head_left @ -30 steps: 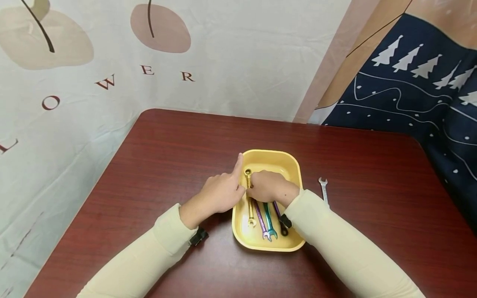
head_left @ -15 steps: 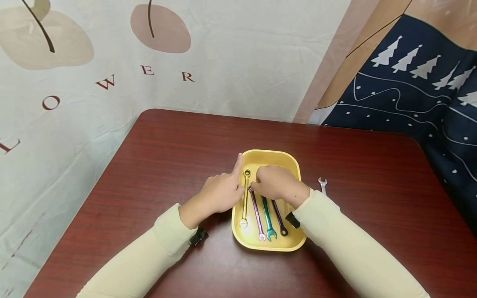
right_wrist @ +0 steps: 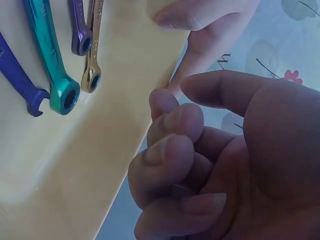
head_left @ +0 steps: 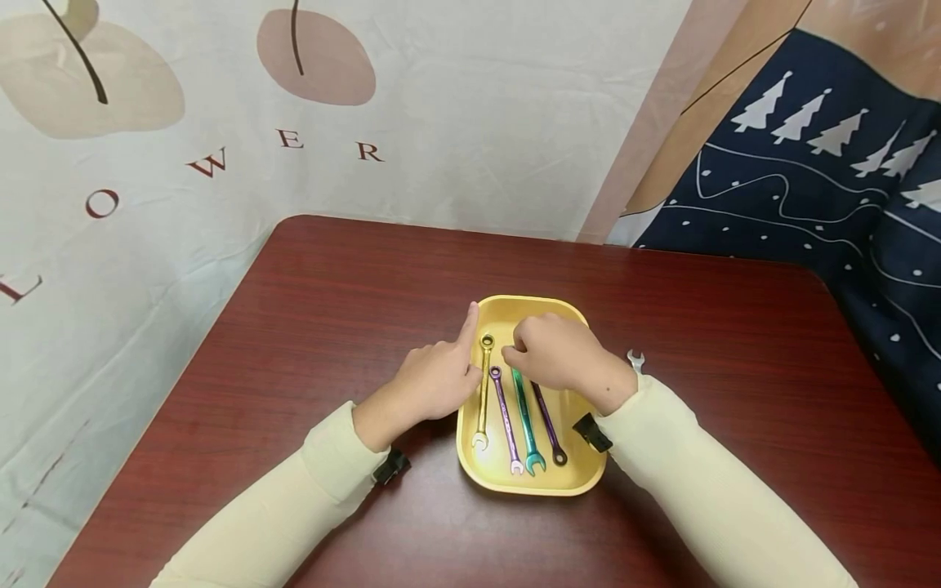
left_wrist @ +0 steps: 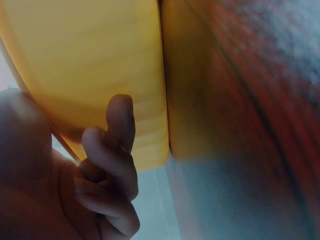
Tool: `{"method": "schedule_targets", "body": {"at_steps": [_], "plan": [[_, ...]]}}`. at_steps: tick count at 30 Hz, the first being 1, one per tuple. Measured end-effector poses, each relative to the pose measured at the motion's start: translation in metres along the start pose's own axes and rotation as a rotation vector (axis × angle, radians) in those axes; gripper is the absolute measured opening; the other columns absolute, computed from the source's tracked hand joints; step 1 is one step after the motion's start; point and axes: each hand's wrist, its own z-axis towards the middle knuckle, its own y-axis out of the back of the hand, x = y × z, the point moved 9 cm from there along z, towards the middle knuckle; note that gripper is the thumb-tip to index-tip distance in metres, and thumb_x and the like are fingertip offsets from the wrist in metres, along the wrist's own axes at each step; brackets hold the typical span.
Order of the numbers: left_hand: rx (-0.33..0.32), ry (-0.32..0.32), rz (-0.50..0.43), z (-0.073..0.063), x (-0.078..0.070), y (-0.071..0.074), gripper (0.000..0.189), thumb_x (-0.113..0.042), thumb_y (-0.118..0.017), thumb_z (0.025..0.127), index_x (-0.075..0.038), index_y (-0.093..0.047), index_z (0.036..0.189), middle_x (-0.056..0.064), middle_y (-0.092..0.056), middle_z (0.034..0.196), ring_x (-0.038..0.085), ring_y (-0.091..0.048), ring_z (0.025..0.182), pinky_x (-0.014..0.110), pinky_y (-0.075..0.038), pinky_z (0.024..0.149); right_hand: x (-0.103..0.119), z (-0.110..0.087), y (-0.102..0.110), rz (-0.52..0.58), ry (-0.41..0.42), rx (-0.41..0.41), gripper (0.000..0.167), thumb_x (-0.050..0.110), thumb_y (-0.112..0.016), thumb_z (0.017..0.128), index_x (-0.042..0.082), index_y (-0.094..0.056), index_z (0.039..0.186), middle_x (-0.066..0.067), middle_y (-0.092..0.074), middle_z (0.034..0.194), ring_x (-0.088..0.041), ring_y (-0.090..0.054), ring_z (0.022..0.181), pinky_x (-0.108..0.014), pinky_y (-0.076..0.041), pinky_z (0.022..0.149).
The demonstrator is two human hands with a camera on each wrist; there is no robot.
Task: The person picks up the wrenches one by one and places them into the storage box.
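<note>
A yellow tray (head_left: 529, 490) stands on the table, with my left hand (head_left: 437, 380) gripping its left rim. In the left wrist view, that hand's curled fingers (left_wrist: 112, 165) lie against the outer wall; its thumb reaches over the rim. Inside the tray, from left to right, lie a gold wrench (head_left: 483, 400), a light purple wrench (head_left: 506, 418), a green wrench (head_left: 526, 420) and a dark purple wrench (head_left: 550, 429). Over the tray's far part, my right hand (head_left: 559, 355) hovers with loosely curled fingers, nothing between them and the thumb. It hides the far ends of the green and dark purple wrenches.
A silver wrench (head_left: 635, 361) lies on the dark red table (head_left: 353, 278) right of the tray, partly hidden by my right sleeve (head_left: 706, 482). Printed cloth (head_left: 478, 106) hangs behind the table.
The gold wrench has shifted slightly left, away from the light purple one. My right hand has drawn right and farther up the tray, uncovering the wrenches' upper parts. My left hand stays put.
</note>
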Motion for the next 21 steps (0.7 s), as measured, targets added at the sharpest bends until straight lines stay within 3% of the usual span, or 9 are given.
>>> {"method": "schedule_targets", "body": {"at_steps": [12, 21], "plan": [[-0.007, -0.009, 0.006, 0.001, 0.000, 0.000, 0.088, -0.027, -0.047, 0.097, -0.013, 0.012, 0.160, -0.003, -0.050, 0.054, 0.015, -0.045, 0.046, 0.033, -0.035, 0.046, -0.002, -0.005, 0.002, 0.018, -0.006, -0.019, 0.046, 0.031, -0.057, 0.097, 0.019, -0.050, 0.054, 0.006, -0.037, 0.048, -0.010, -0.038, 0.043, -0.024, -0.031, 0.045], [-0.002, -0.010, -0.012, 0.000, 0.000, 0.000, 0.088, -0.027, -0.047, 0.097, -0.013, 0.012, 0.160, -0.002, -0.052, 0.055, 0.015, -0.047, 0.047, 0.034, -0.037, 0.047, -0.007, -0.011, 0.006, 0.037, -0.043, -0.020, 0.032, 0.035, -0.061, 0.097, 0.018, -0.065, 0.071, 0.003, -0.049, 0.057, -0.013, -0.048, 0.052, -0.027, -0.038, 0.051]]}}
